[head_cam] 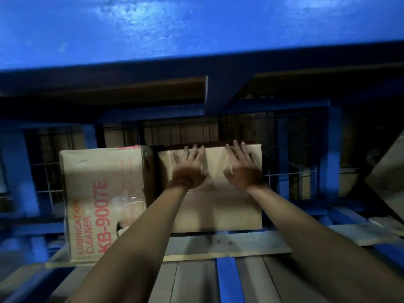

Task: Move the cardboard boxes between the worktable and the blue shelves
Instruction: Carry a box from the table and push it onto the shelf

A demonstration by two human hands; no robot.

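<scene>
- We see 2 bare arms reaching forward into a blue shelf [220,62], under its painted upper beam.
- The left hand [189,169] lies flat on the near face of a plain cardboard box [216,206], fingers spread and their tips reaching the box's top edge.
- The right hand [241,169] lies flat on the same face, just beside the left, fingers also spread up to the top edge.
- Both hands are open, palms pressed on the cardboard; neither is closed around anything.
- The plain box stands on pale wooden boards [229,248] laid over the blue rails of the shelf level.
- A printed cardboard box [102,200] stands directly to the left of the plain one, their sides touching or nearly so; we cannot tell which.
- The printed box carries red lettering turned sideways, reading "LUBRICATION CLEANER KB-9007E", with clear tape across its face.
- The printed box's front sits closer to us than the front of the plain box.
- Behind both boxes runs a wire mesh panel [284,178], with blue uprights on either side.
- At the far right edge, a tilted piece of cardboard [387,171] leans in the dark; we cannot make out more of it.
</scene>
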